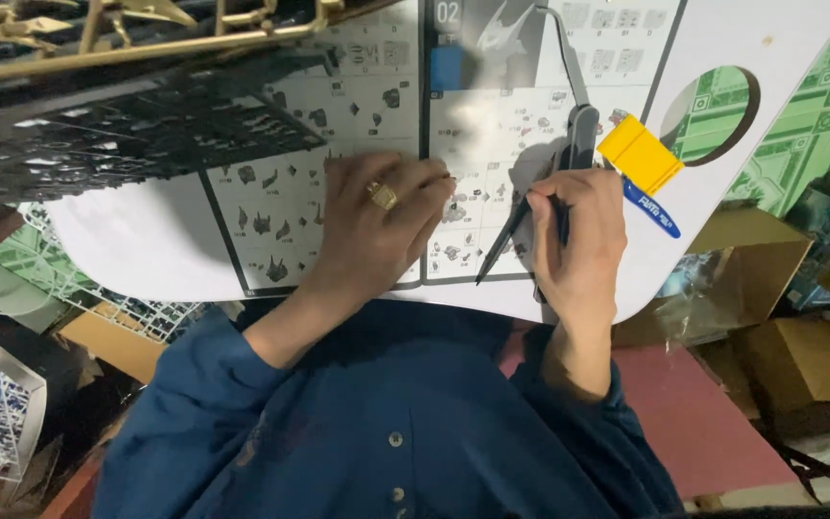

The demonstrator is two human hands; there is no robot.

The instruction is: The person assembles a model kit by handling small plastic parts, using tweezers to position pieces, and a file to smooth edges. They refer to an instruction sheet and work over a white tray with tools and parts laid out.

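My left hand, with a gold ring on one finger, rests knuckles up on a printed instruction sheet full of small part drawings. Its fingers are curled and I cannot see anything in them. My right hand sits at the sheet's right edge and grips a thin dark pointed tool, whose tip points down-left over the paper. A grey tool handle lies just above that hand. Both sleeves are dark blue.
The sheet lies on a white table with a round hole. A yellow block with a blue handle lies right of my right hand. Gold, black and white part frames sit at the left. Cardboard boxes stand at the right.
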